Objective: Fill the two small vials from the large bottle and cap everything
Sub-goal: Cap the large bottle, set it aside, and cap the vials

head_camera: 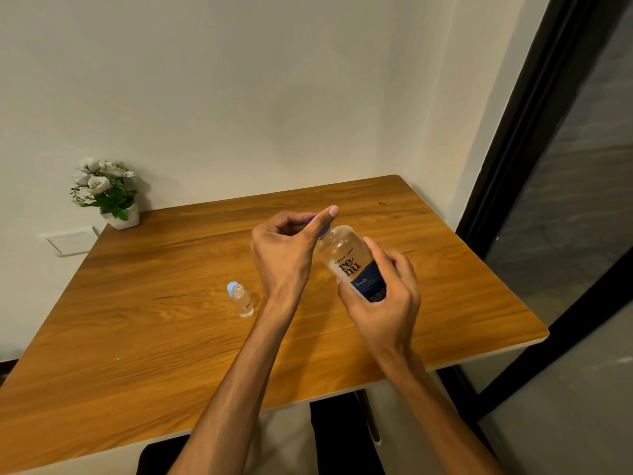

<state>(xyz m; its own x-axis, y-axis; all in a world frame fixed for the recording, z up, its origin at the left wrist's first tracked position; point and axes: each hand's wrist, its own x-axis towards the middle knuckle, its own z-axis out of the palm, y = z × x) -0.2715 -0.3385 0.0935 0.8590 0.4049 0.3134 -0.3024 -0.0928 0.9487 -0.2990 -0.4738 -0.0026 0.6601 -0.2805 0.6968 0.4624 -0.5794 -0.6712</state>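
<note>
— So where does the pour stand?

— Right hand [380, 303] is wrapped around the lower body of the large Renu solution bottle [352, 262], lifted off the wooden table [137, 337] and tilted, neck pointing up and to the left. Left hand [284, 248] is curled at that neck, thumb and fingers closed over the blue cap [325, 229] — whether twisting it on or off, I cannot tell

— And the vials?

— Only one shows: a small clear vial [244, 301] standing upright on the table, its blue flip cap [231, 288] hanging open at the side. It sits left of both hands and a little nearer the person, just beside the left forearm

— So the bottle's long axis already leans toward it?

— Roughly, yes — the capped end aims left. The left hand is the nearer one to steady the vial, I'd judge, while the right swings the neck down and over. The second vial is not in view
</note>
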